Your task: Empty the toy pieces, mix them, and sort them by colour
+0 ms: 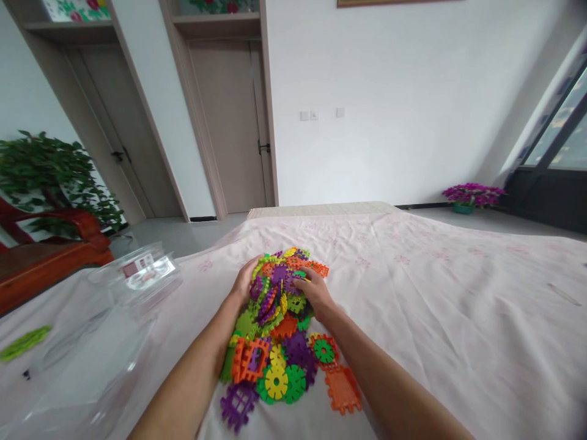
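Read positions from a dial centred on the pile of plastic gear pieces (270, 293), with twelve o'clock pointing away from the body. The pile lies on the cloth-covered surface (413, 318), its long axis running from twelve to six, with the heaped portion at the twelve o'clock end and flatter, loose pieces towards six. The left hand (246, 280) bears on the flank at ten to eleven o'clock; the right hand (316, 292) bears on the flank at one to two. Governing relation: the heaped portion sits between the hands, towards four o'clock from the left fingers and towards eight from the right; both hands touch it, so neither is nearer. The left fingers are curved around the far edge and partly hidden; the right fingers are slightly spread and bent over the pieces. Whether either hand grips a single piece cannot be told. At the near end, a purple lattice piece (239, 403) lies at seven o'clock and an orange square piece (343, 390) between four and five, beside the right forearm. A clear plastic container (147, 275) stands apart at nine to ten o'clock; a flat green piece (25, 343) lies beyond, near nine.
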Tool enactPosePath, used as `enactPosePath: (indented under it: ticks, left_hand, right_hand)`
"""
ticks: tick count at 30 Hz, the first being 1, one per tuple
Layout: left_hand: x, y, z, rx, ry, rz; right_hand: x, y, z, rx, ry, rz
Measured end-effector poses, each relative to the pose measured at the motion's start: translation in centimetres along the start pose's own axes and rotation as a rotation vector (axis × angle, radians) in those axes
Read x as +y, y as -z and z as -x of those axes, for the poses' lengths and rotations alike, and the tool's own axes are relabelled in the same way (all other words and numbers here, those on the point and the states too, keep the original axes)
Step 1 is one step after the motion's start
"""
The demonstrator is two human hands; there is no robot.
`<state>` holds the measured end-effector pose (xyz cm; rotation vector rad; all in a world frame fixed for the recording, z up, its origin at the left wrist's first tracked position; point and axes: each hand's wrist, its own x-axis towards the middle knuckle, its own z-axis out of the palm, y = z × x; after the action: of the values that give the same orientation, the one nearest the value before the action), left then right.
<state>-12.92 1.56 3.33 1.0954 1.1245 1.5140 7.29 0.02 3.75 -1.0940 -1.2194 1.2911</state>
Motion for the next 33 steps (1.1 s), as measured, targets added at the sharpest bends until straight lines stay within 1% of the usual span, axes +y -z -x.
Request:
enactPosePath:
  ticks: [2,4,6,8,10,12,14,17,20,22,24,26,28,30,33]
  left_hand:
    - [0.2,-0.9,0.2,-0.026,0.058,0.111]
    - [0.6,-1.5,0.2,-0.06,0.098,0.172]
    - [0.9,-1.9,0.0,-0.063,0.138,0.223]
    - [1.3,-2.0,-0.4,-0.041,0.176,0.272]
    - [1.8,-2.3,-1.0,-0.011,0.196,0.305]
    - [2.4,-2.6,-1.4,-0.003,0.17,0.321]
    - [3.1,-3.0,-1.6,-0.019,0.091,0.315]
    - [4.3,-3.1,-1.1,-0.06,-0.013,0.22]
    - [4.9,-2.1,0.3,-0.084,-0.056,-0.014]
    - [4.8,-0.7,1.5,-0.076,-0.09,-0.222]
    - [4.4,0.9,2.6,-0.063,-0.111,-0.411]
    - [3.8,2.5,3.9,-0.042,-0.129,-0.538]
    - [3.3,3.7,5.3,-0.04,-0.13,-0.593]
    - [3.0,4.3,6.9,-0.065,-0.103,-0.592]
    - [2.8,4.1,9.4,-0.064,-0.099,-0.594]
  right_hand:
    - [-0.1,-1.1,0.0,-0.029,-0.028,-0.095]
    - [-0.3,-2.0,0.0,-0.084,-0.015,-0.166]
    - [-0.6,-2.8,-0.2,-0.105,0.01,-0.205]
    - [-1.1,-3.2,-0.6,-0.067,0.04,-0.197]
    - [-2.1,-3.3,-1.1,-0.001,0.083,-0.166]
    - [-3.4,-3.1,-1.5,0.03,0.133,-0.14]
    - [-4.8,-2.6,-1.6,-0.008,0.187,-0.132]
    - [-6.4,-1.4,-1.0,-0.174,0.245,-0.09]
    - [-6.2,0.7,0.1,-0.37,0.29,0.033]
    - [-5.3,2.6,1.1,-0.452,0.354,0.183]
    - [-4.0,4.8,2.3,-0.499,0.424,0.381]
    - [-3.1,7.0,3.8,-0.542,0.44,0.573]
    - [-2.7,8.9,5.6,-0.555,0.442,0.719]
    - [-2.6,10.1,7.6,-0.582,0.44,0.821]
    - [-2.7,10.6,10.5,-0.664,0.439,0.911]
